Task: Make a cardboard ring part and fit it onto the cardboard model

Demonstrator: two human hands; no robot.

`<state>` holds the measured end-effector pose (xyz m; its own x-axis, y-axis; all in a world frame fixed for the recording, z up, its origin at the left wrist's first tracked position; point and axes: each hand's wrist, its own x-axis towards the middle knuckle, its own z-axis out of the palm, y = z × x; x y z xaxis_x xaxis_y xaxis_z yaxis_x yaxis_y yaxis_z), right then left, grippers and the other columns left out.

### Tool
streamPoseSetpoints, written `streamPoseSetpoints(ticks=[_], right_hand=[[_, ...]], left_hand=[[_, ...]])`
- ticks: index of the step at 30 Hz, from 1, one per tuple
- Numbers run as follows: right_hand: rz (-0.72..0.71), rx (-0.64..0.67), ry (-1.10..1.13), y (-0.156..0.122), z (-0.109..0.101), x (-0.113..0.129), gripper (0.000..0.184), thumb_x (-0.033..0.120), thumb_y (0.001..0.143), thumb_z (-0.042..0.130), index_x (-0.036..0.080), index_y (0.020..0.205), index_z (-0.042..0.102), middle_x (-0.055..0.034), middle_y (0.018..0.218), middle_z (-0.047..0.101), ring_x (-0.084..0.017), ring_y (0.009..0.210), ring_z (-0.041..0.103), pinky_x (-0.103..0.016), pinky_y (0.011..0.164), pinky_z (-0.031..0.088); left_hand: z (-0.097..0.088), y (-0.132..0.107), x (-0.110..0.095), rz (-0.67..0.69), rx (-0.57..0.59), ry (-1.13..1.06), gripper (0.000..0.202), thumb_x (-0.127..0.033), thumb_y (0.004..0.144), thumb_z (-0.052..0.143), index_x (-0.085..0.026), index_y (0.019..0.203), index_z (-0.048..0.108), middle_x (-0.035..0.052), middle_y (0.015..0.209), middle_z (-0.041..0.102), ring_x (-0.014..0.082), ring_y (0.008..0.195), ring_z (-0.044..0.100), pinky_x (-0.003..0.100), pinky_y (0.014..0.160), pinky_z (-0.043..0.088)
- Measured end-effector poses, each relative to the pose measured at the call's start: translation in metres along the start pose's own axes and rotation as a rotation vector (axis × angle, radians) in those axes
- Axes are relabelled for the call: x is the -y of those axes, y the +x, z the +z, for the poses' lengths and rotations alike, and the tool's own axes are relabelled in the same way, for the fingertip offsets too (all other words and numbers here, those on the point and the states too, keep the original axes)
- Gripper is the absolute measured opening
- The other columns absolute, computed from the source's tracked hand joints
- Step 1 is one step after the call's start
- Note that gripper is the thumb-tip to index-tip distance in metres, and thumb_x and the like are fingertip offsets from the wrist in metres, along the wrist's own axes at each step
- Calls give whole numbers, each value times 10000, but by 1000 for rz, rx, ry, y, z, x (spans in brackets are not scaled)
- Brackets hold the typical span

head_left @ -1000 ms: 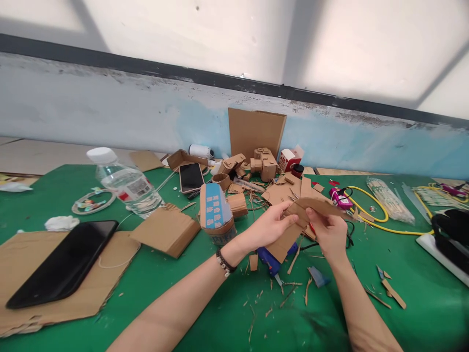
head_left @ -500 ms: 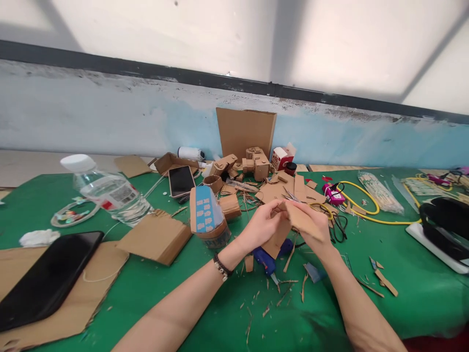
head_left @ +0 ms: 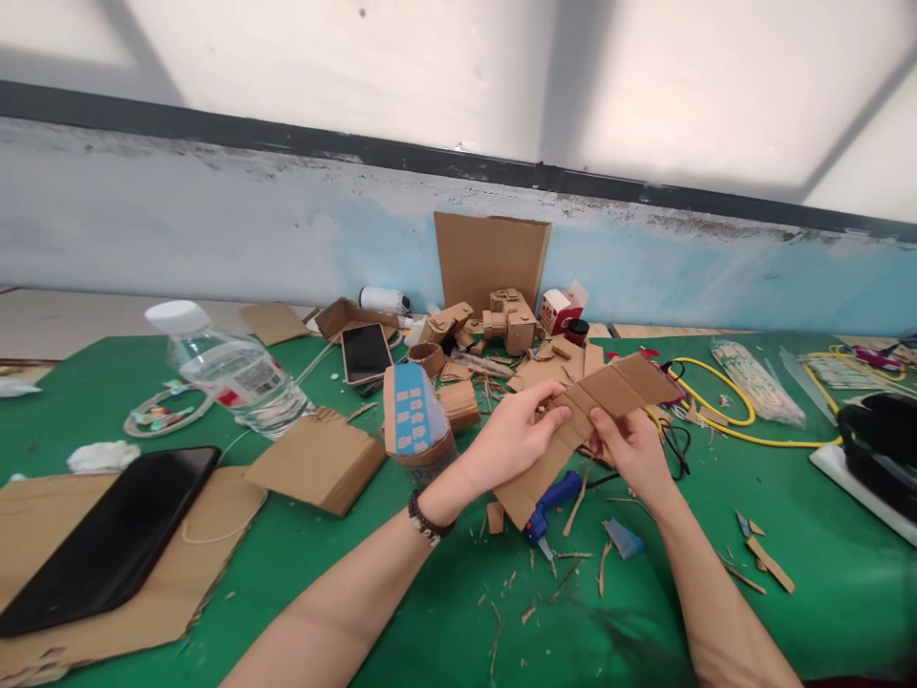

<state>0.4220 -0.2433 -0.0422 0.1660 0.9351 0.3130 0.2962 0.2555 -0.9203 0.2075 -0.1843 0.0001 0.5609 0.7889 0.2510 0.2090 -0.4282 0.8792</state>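
Note:
Both my hands hold one creased strip of brown cardboard point(head_left: 606, 394) above the green table point(head_left: 401, 592). My left hand point(head_left: 512, 441) grips its lower left half, thumb on top, fingers curled behind. My right hand point(head_left: 634, 454) pinches it from below near the middle. The strip runs slanted, from low left by a blue glue gun point(head_left: 550, 500) up to the right. A beaded bracelet point(head_left: 424, 516) sits on my left wrist.
A tipped water bottle point(head_left: 229, 368), two black phones point(head_left: 107, 540) point(head_left: 365, 351), cardboard sheets, a tape roll with blue stickers point(head_left: 414, 420), small cardboard models point(head_left: 510, 320), yellow cable point(head_left: 716, 411), scissors point(head_left: 673, 447), a skewer packet point(head_left: 759, 382) and scraps lie around. A wall rises behind.
The cardboard strip, folded over between my hands half a second ago, is now spread out flat and slanted. My hands have moved slightly apart along it.

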Motion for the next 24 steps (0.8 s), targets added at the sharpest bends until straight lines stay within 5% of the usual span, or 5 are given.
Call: streamPoseSetpoints(ticks=[6,8,13,21,24], right_hand=[[-294,-107,-307,-3,4,-4,345,520,1061,661,303,1290,802,-88,1110,876,-278,772,809,-409,690,667],[-272,-96,-309,-4,8,-7,336,516,1055,666,293,1265,802,-86,1040,874,-261,682,779,-404,626,651],[-29,57,-35,-6,20,-9,397,651,1016,703,281,876,670,4,562,666,-225,440,636,-347,400,513],[-22,114,23,-5,18,-4,326,585,1020,730,265,961,727,-1,697,712,-196,515,659,-321,448,582],[-72,96,-5,-6,21,0,300,499,1050,688,276,1217,800,-15,792,764,-183,512,634,-318,462,575]], left_hand=[[13,5,18,-25,-5,-270,159,-350,1025,683,-207,1053,746,71,1113,833,252,1038,746,344,954,574],[10,5,19,-17,66,-305,193,-374,1044,679,-201,1109,733,84,1161,827,258,1097,747,354,1004,576],[-10,1,6,50,108,-116,226,-351,1121,535,-196,1186,686,109,1221,800,273,1124,730,361,947,575],[-11,2,11,77,52,-128,224,-283,1069,577,-230,1222,731,83,1246,818,277,1169,746,383,1013,583],[-5,0,14,59,-31,-69,218,-224,1038,564,-227,1157,747,73,1151,829,258,1058,753,354,929,583]])
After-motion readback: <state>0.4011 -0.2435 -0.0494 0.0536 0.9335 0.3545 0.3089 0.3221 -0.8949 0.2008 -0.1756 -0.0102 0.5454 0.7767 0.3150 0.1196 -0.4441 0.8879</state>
